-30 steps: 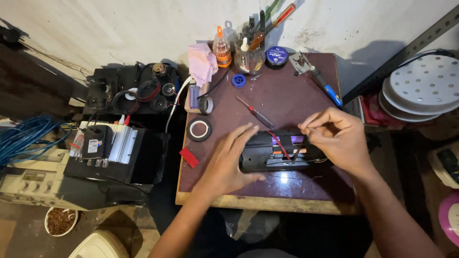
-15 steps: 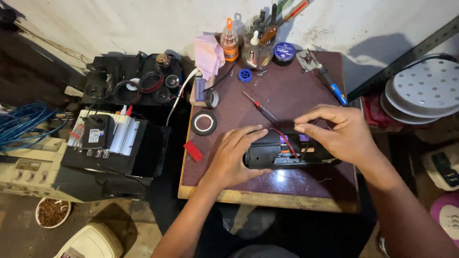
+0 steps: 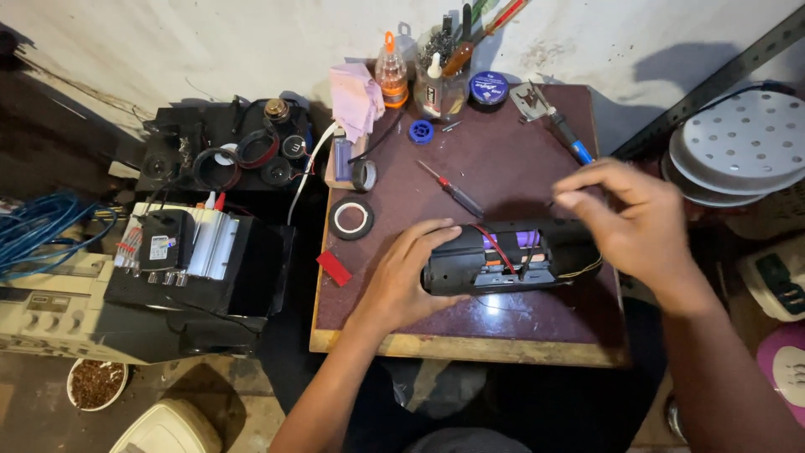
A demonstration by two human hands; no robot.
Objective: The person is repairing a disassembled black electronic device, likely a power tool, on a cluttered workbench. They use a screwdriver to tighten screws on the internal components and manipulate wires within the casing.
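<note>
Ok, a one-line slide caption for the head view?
Left hand steadies an opened black device on the table; right hand hovers above it.

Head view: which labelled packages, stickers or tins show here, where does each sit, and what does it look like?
Round tin: back of the table, dark blue lid with pale print.
Sticker: on the black box left of the table, small white rectangle.
Squeeze bottle: back edge by the pink cloth, clear with orange cap and orange label band.
Open black device: under both hands, purple cells inside; print too small to tell.
</note>
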